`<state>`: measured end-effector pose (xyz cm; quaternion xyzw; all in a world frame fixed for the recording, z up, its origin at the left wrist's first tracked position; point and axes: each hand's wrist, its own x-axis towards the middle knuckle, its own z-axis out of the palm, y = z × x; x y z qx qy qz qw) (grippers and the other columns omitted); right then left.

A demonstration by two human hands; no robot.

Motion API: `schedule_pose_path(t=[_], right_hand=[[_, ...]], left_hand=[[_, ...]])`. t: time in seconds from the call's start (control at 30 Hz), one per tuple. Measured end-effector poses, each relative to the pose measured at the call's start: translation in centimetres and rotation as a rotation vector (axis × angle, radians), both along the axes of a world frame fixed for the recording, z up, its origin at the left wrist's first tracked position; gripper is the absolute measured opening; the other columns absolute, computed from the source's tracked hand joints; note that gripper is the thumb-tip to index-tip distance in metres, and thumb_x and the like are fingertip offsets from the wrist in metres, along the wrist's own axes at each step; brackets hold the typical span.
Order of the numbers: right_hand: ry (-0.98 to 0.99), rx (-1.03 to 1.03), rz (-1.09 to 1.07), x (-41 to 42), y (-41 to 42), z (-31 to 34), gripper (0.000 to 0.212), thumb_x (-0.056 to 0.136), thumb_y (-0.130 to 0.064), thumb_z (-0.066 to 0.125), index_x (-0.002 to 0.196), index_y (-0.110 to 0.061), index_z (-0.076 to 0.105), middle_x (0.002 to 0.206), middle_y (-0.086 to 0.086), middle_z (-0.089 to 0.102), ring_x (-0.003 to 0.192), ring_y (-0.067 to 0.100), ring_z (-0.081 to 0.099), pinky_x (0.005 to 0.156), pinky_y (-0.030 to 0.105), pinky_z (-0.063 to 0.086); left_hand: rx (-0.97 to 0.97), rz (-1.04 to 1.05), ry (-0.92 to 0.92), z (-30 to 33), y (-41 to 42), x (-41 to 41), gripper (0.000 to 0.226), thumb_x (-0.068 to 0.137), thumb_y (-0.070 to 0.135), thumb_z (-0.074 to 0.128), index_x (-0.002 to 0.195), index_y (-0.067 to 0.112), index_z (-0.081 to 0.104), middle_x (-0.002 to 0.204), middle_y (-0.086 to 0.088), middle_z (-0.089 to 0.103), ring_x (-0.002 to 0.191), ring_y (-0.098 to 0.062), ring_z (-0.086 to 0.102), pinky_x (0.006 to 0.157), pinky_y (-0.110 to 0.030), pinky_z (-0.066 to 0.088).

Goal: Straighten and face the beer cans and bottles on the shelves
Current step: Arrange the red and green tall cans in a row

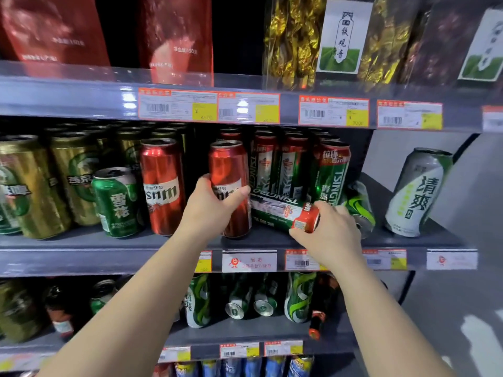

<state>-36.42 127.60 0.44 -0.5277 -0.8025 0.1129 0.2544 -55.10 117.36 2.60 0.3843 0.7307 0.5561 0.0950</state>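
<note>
My left hand grips an upright red can on the middle shelf, thumb across its white label. My right hand holds the end of a Tsingtao can that lies on its side, red top toward me. Behind it stand upright green Tsingtao cans. A second red can stands left of the gripped one, with a short green can and gold cans further left.
A green can lies tipped behind my right hand. A white-green can leans at the shelf's right end. The lower shelf holds cans lying on their sides and a toppled dark bottle. Tea bags fill the top shelf.
</note>
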Motion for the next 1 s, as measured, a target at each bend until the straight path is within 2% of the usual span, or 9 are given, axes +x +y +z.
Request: schedule_pose_path(t=[0.13,0.23,0.3,0.47,0.63,0.8,0.87,0.93,1.0], right_hand=[[0.002,0.017,0.026,0.3,-0.2,0.2,0.070,0.066,-0.061,0.073,0.121,-0.025,0.047,0.114,0.000,0.056,0.102,0.021,0.052,0.085,0.037,0.046],[0.120,0.001,0.092,0.6,-0.9,0.8,0.065,0.068,-0.053,0.077,0.117,-0.026,0.043,0.108,-0.004,0.052,0.090,0.015,0.052,0.073,0.032,0.047],[0.291,-0.046,0.159,0.5,-1.2,1.6,0.060,0.071,-0.046,0.077,0.116,-0.028,0.042,0.102,-0.010,0.054,0.084,0.008,0.055,0.066,0.025,0.044],[0.713,0.035,0.189,-1.3,-1.6,4.2,0.070,0.073,-0.045,0.076,0.133,-0.031,0.041,0.122,-0.010,0.056,0.104,0.010,0.058,0.088,0.030,0.048],[0.701,0.115,0.189,-4.4,-2.0,5.7,0.080,0.074,-0.051,0.075,0.140,-0.032,0.034,0.107,-0.020,0.053,0.094,0.005,0.056,0.079,0.026,0.044],[0.602,0.116,0.176,-7.1,-1.2,5.4,0.074,0.072,-0.058,0.069,0.136,-0.031,0.042,0.115,-0.008,0.061,0.099,0.015,0.062,0.082,0.037,0.053],[0.585,0.096,0.194,-6.8,-1.2,4.8,0.074,0.073,-0.056,0.070,0.136,-0.030,0.041,0.119,-0.008,0.060,0.105,0.014,0.059,0.084,0.034,0.051],[0.585,0.067,0.228,-5.6,-1.8,3.6,0.076,0.076,-0.053,0.071,0.139,-0.028,0.038,0.128,-0.008,0.055,0.117,0.013,0.053,0.091,0.031,0.046],[0.625,0.157,0.176,-3.3,-2.2,1.8,0.074,0.078,-0.050,0.071,0.140,-0.026,0.039,0.135,-0.008,0.050,0.126,0.012,0.044,0.100,0.030,0.038]], left_hand=[[-0.038,-0.075,0.025,-0.8,-0.3,0.1,0.073,0.072,0.034,0.084,0.131,0.024,0.043,0.101,0.017,0.060,0.090,0.001,0.057,0.075,-0.022,0.045],[-0.024,-0.046,0.065,-1.1,-0.5,0.0,0.064,0.073,0.034,0.083,0.124,0.025,0.047,0.097,0.017,0.060,0.088,0.001,0.057,0.075,-0.023,0.045],[-0.017,-0.038,0.083,-1.1,-0.5,-0.1,0.063,0.073,0.036,0.082,0.124,0.025,0.046,0.098,0.017,0.060,0.091,-0.005,0.059,0.077,-0.026,0.046],[-0.005,-0.045,0.091,-1.3,-0.5,-0.3,0.065,0.074,0.037,0.082,0.127,0.025,0.045,0.101,0.015,0.061,0.096,-0.011,0.060,0.081,-0.029,0.047],[0.004,-0.018,0.110,-1.5,-0.1,-0.3,0.067,0.073,0.040,0.081,0.128,0.024,0.046,0.103,0.012,0.063,0.097,-0.012,0.061,0.085,-0.033,0.051],[-0.004,0.032,0.104,-1.8,0.6,-0.6,0.079,0.070,0.043,0.082,0.134,0.021,0.043,0.097,0.015,0.059,0.098,-0.015,0.059,0.084,-0.032,0.048],[-0.022,0.021,0.100,-2.3,0.8,-0.6,0.094,0.065,0.043,0.085,0.141,0.020,0.036,0.111,0.006,0.060,0.109,-0.018,0.057,0.090,-0.033,0.047],[0.007,0.091,0.135,-2.5,0.6,-0.1,0.109,0.061,0.045,0.087,0.148,0.018,0.027,0.132,-0.005,0.053,0.124,-0.023,0.049,0.102,-0.039,0.043],[0.119,0.241,0.237,-2.4,0.1,0.7,0.104,0.064,0.041,0.086,0.147,0.013,0.030,0.136,-0.011,0.048,0.129,-0.025,0.042,0.108,-0.042,0.038]])
